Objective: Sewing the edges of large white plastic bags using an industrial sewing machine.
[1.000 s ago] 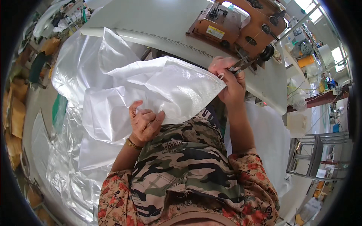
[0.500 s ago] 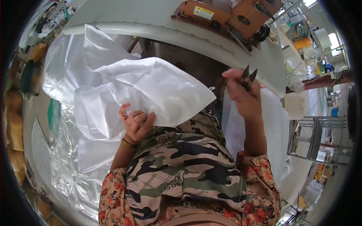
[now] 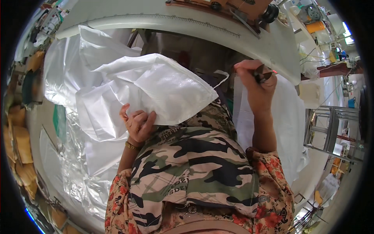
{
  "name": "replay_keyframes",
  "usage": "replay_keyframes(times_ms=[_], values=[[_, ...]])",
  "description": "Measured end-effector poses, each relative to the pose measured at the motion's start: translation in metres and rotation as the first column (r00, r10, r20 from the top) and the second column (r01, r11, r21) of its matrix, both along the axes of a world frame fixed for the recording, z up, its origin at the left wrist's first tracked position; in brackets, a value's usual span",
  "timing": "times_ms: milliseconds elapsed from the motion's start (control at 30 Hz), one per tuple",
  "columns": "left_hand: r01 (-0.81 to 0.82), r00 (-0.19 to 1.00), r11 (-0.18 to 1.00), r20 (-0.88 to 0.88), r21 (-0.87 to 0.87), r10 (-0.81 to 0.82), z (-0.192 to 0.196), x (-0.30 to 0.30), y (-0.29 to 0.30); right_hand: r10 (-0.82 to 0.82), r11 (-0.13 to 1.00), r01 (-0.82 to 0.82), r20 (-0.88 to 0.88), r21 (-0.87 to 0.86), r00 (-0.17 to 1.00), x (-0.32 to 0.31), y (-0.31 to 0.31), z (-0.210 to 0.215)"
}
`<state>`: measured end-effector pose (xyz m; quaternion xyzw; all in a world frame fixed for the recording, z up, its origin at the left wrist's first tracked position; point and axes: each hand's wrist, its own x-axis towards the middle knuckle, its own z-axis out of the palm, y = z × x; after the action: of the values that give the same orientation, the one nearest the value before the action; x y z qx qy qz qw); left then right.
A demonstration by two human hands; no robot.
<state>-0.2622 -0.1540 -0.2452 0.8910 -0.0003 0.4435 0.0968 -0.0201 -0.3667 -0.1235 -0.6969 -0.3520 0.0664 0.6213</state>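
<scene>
While the left hand grips the white sheet with tightly curled fingers, the right hand folds its fingers around dark snips, apart from the sheet. Held before the tabletop's near edge, the sheet looks glossy, creased at left, tapering rightward to a corner with a thin strip sticking out.

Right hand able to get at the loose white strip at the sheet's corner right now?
Likely yes: the right hand is just right of the white strip, with nothing visible between them. The dark snips it holds might make pinching awkward.
</scene>
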Motion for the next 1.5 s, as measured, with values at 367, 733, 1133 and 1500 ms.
replay_keyframes(times_ms=[367,733,1133,1500], values=[[-0.023,0.999,1.0,-0.039,-0.01,0.023,0.002,-0.002,-0.005,-0.262,0.942,0.278,0.108,-0.187,0.959,0.03,-0.014,-0.015],[-0.036,0.999,0.999,-0.022,0.008,0.036,0.006,0.007,-0.007,-0.051,0.709,0.575,0.784,-0.408,0.619,0.131,0.007,-0.042],[-0.004,0.999,0.999,-0.034,-0.049,0.003,0.016,0.015,-0.012,0.066,0.671,0.645,0.896,-0.366,0.44,0.17,0.03,-0.07],[-0.781,0.528,0.46,-0.055,-0.422,0.847,-0.047,-0.156,0.006,-0.021,0.946,-0.171,0.577,0.277,0.816,0.007,0.082,-0.051]])
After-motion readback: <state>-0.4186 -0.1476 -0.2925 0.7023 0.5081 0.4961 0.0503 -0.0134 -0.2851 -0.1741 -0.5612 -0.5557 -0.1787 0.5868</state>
